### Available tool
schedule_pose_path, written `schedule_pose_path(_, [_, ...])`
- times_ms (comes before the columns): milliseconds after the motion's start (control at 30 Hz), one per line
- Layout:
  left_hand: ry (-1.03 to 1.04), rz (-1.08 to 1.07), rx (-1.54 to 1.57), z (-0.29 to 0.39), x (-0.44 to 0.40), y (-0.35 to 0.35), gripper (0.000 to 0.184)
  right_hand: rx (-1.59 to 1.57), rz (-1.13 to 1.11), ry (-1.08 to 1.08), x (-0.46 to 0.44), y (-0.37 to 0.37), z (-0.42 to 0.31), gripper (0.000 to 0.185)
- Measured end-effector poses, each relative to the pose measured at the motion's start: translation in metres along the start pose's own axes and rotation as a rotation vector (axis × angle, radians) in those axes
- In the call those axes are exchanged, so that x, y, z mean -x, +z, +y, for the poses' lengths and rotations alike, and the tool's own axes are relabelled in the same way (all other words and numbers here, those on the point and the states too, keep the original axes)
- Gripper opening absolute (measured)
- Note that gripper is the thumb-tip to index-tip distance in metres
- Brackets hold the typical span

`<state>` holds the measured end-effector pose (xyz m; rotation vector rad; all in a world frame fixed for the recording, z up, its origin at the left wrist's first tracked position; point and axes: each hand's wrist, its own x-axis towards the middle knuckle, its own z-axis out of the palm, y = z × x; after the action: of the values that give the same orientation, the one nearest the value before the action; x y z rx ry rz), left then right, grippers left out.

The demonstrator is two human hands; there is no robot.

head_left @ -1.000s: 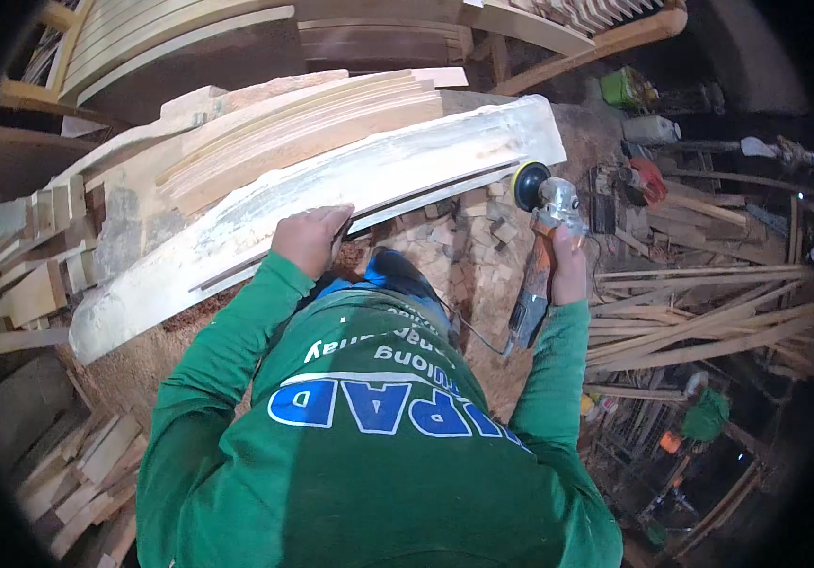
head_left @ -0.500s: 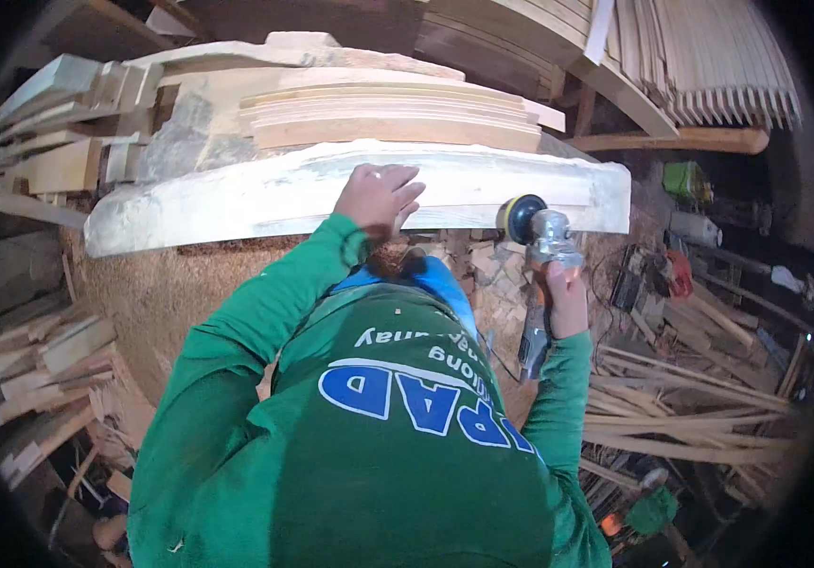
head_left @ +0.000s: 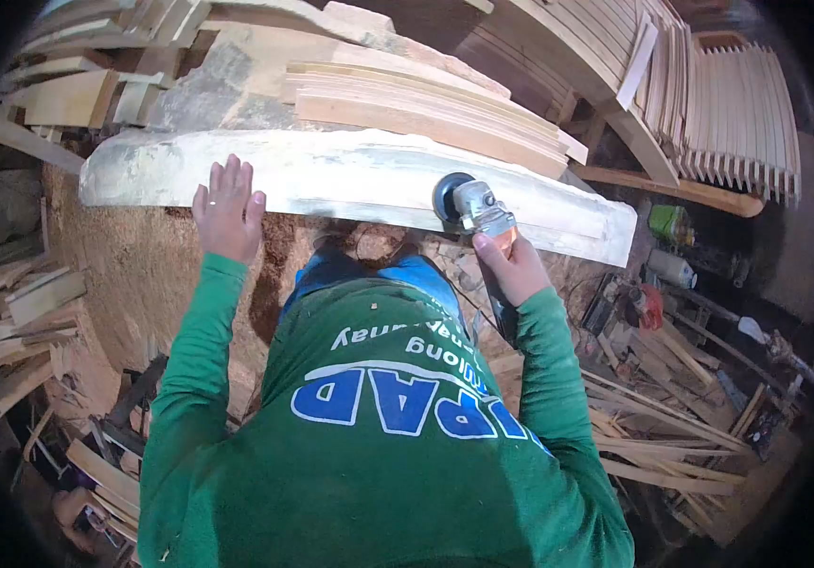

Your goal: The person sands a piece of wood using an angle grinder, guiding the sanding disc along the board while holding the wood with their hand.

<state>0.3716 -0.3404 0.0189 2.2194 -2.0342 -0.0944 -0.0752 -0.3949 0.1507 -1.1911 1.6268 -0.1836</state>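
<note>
My right hand [head_left: 513, 268] is wrapped around an angle grinder [head_left: 485, 210]. The grinder's round dark disc [head_left: 449, 197] is at the front part of a long, pale, dusty wooden slab [head_left: 350, 170]; whether it touches the wood I cannot tell. Over at the slab's left part, my left hand [head_left: 229, 210] lies with its fingers stretched out on the front edge, holding nothing. Much of the grinder's body is hidden by my right hand and sleeve.
Behind the slab lies a stack of thin curved boards [head_left: 426, 118]. Cut wood blocks [head_left: 66, 99] are piled at the far left, and many slats [head_left: 743, 123] stand at the back right. Loose strips [head_left: 672, 454] litter the right floor. Sawdust [head_left: 114, 284] covers the ground.
My left hand has moved left along the slab and its fingers have straightened. The grinder in my right hand has shifted left along the slab. The camera view has turned slightly.
</note>
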Motion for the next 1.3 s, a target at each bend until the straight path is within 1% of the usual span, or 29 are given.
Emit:
schedule_pose_path(33, [-0.017,0.019,0.015,-0.007,0.000,0.001,0.056,0.025,-0.047,0.018,-0.001,0.008,-0.010,0.060])
schedule_pose_path(67, [-0.037,0.038,0.029,-0.016,0.002,0.002,0.058,-0.057,-0.071,-0.044,-0.004,0.022,-0.015,0.061])
schedule_pose_path(100, [-0.057,0.057,0.041,-0.022,0.002,-0.002,0.059,-0.045,-0.099,-0.063,-0.006,0.035,-0.022,0.062])
schedule_pose_path(167, [-0.053,0.049,0.091,-0.027,0.004,-0.010,0.056,-0.025,-0.158,-0.101,-0.013,0.059,-0.036,0.065])
schedule_pose_path(200, [-0.047,0.047,0.116,-0.029,0.004,-0.013,0.054,0.072,-0.127,-0.138,-0.019,0.072,-0.039,0.074])
schedule_pose_path(300, [0.005,0.138,0.139,-0.038,0.003,-0.014,0.053,0.149,-0.172,-0.119,-0.029,0.109,-0.057,0.085])
schedule_pose_path(333, [0.011,0.167,0.181,-0.042,0.002,-0.014,0.051,0.209,-0.184,-0.151,-0.032,0.120,-0.065,0.091])
schedule_pose_path(433, [0.034,0.233,0.299,-0.047,-0.002,-0.012,0.049,0.356,-0.231,-0.193,-0.033,0.146,-0.099,0.096])
schedule_pose_path(533, [0.076,0.252,0.379,-0.042,-0.011,-0.016,0.047,0.370,-0.221,-0.183,-0.032,0.153,-0.117,0.096])
schedule_pose_path(600, [0.135,0.278,0.404,-0.033,-0.018,-0.018,0.045,0.344,-0.178,-0.168,-0.033,0.146,-0.109,0.095])
schedule_pose_path(700, [0.265,0.206,0.439,-0.013,-0.028,-0.015,0.042,0.261,-0.120,-0.119,-0.024,0.126,-0.093,0.096])
schedule_pose_path(800, [0.285,0.197,0.710,0.019,-0.038,0.005,0.047,0.124,-0.033,-0.033,-0.019,0.104,-0.063,0.087])
schedule_pose_path(900, [0.453,0.263,0.629,0.056,-0.053,0.017,0.049,-0.124,0.035,-0.025,-0.013,0.073,-0.036,0.077])
schedule_pose_path(933, [0.472,0.221,0.614,0.069,-0.056,0.015,0.049,-0.195,0.052,-0.036,-0.009,0.062,-0.034,0.068])
schedule_pose_path(1033, [0.528,0.092,0.587,0.105,-0.067,0.011,0.048,-0.200,0.124,0.042,-0.003,0.027,-0.013,0.066])
schedule_pose_path(1067, [0.541,0.043,0.590,0.114,-0.070,0.015,0.047,-0.117,0.159,0.064,-0.003,0.014,-0.002,0.064])
schedule_pose_path(1100, [0.555,-0.005,0.591,0.123,-0.072,0.020,0.047,-0.134,0.176,0.080,-0.003,0.004,0.006,0.064])
schedule_pose_path(1200, [0.568,-0.069,0.514,0.155,-0.076,0.025,0.045,-0.213,0.231,0.101,-0.001,-0.030,0.030,0.064])
schedule_pose_path(1300, [0.625,-0.042,0.461,0.183,-0.081,0.019,0.047,-0.280,0.252,0.142,-0.004,-0.062,0.064,0.064])
